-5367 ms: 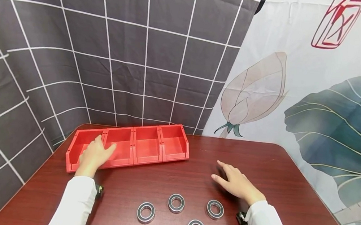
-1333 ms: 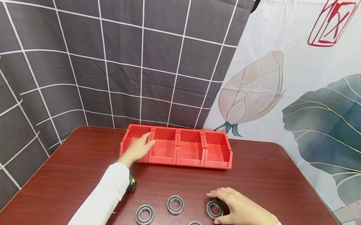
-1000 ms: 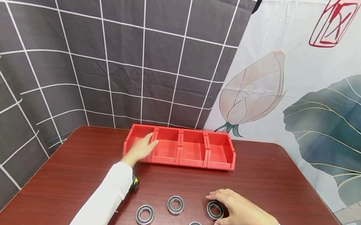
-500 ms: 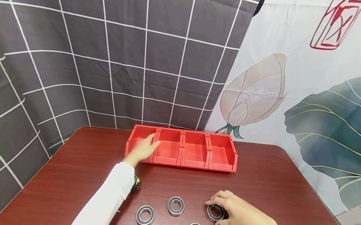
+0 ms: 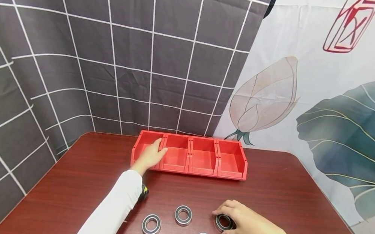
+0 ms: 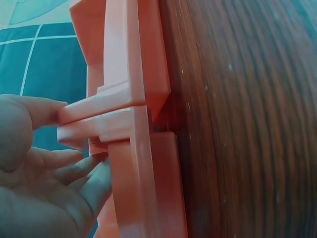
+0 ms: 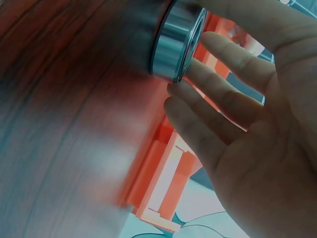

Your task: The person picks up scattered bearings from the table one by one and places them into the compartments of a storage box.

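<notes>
A divider (image 6: 111, 116) of the red bins (image 5: 202, 170) is pinched by the outstretched left hand (image 5: 150, 156). A metal ring (image 5: 218, 226) is gripped by the curled right hand (image 5: 246, 223); three more rings (image 5: 182, 223) are spread to its left.

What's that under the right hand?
A metal ring, partly showing between the thumb and fingers of the right hand. In the head view, the fingers cover its far edge, and the hand hides the table beneath.
</notes>
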Demonstrator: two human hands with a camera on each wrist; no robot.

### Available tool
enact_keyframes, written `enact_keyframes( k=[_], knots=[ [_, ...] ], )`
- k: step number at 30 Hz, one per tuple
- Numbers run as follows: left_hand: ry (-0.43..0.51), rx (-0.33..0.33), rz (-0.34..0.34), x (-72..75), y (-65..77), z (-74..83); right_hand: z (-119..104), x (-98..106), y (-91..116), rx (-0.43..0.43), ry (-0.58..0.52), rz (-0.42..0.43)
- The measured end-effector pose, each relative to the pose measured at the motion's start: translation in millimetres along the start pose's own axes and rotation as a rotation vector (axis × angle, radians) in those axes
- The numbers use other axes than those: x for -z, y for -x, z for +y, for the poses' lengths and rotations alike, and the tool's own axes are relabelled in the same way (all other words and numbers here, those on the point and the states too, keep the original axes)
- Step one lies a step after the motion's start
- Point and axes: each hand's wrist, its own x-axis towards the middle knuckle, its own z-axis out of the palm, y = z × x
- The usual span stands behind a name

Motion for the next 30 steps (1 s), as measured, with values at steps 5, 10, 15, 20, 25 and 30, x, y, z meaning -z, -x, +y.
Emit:
enact_keyframes(
  k=[5, 10, 15, 20, 25, 30],
  knots=[
    [-0.012, -0.025, 0.016, -1.2, -3.9, -0.8, -0.1, -1.0, -1.1, 0.002, -0.006, -0.006],
    [-0.015, -0.024, 0.004, 0.7, -2.9, -0.9, -2.2, -1.7, -1.9, -0.03, -0.017, -0.028],
    [-0.013, -0.026, 0.005, 1.0, -2.1, -1.5, -4.3, -1.7, -2.9, -0.061, -0.001, -0.045],
    [0.001, -0.021, 0.004, 1.0, -2.1, -1.8, -4.8, -1.4, -4.8, -0.089, 0.026, -0.062],
    [0.012, -0.016, 0.005, 0.2, -2.4, -3.7, -5.6, -2.1, -4.9, -0.057, 0.058, -0.039],
    [0.014, -0.016, 0.007, -1.6, -2.0, -6.1, -4.8, -3.5, -4.6, -0.025, 0.079, -0.014]
  ],
)
